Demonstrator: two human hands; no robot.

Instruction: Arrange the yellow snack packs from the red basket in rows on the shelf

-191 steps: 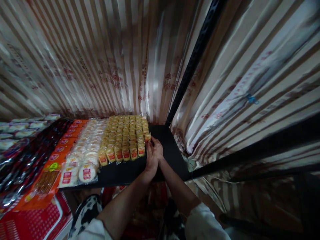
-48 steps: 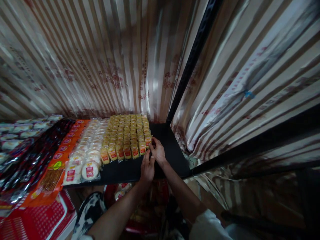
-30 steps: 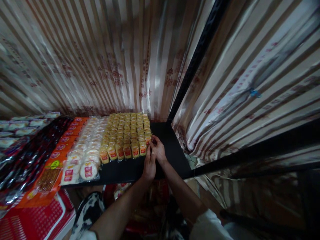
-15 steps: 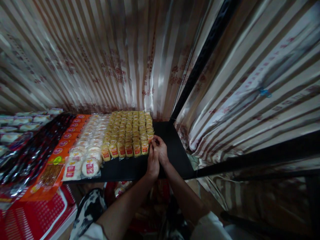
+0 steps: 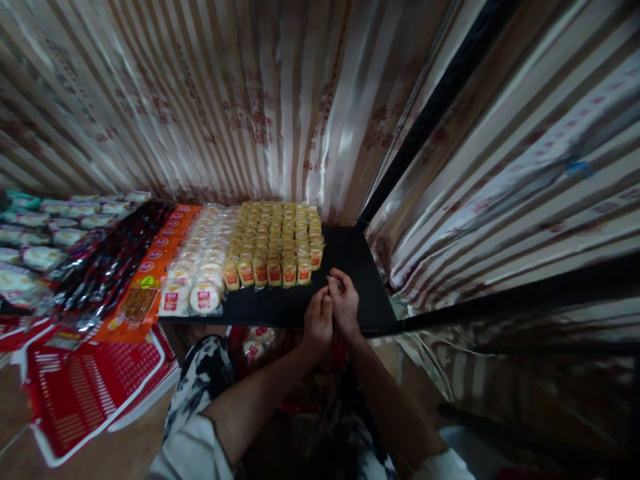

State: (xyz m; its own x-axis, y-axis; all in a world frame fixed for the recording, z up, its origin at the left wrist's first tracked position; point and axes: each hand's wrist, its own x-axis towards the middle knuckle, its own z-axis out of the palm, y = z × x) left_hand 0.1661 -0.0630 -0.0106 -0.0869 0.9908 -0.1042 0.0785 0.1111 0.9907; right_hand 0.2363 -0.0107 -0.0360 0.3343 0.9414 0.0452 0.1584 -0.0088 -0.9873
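Note:
My left hand [image 5: 319,321] and my right hand [image 5: 345,303] are close together over the front of a black shelf [image 5: 265,307]. Both have curled fingers, and no packet shows in either. Just left of them and a little farther back stand small yellow packets [image 5: 274,270] in tight rows, with red labels on the front ones. The packet [image 5: 316,255] at the right end of the rows is nearest my fingers, with a gap between.
White round packaged crackers [image 5: 206,297], orange packs [image 5: 145,277], dark shiny packs [image 5: 107,267] and whitish wrapped packs [image 5: 75,223] line the shelf to the left. Red baskets [image 5: 95,380] sit below. A black post [image 5: 425,113] and striped curtain [image 5: 250,100] bound the back.
My hands have drawn back from the right end of the yellow packets, toward me. A packet at that end now stands uncovered. The view has shifted, so the shelf appears higher and farther right.

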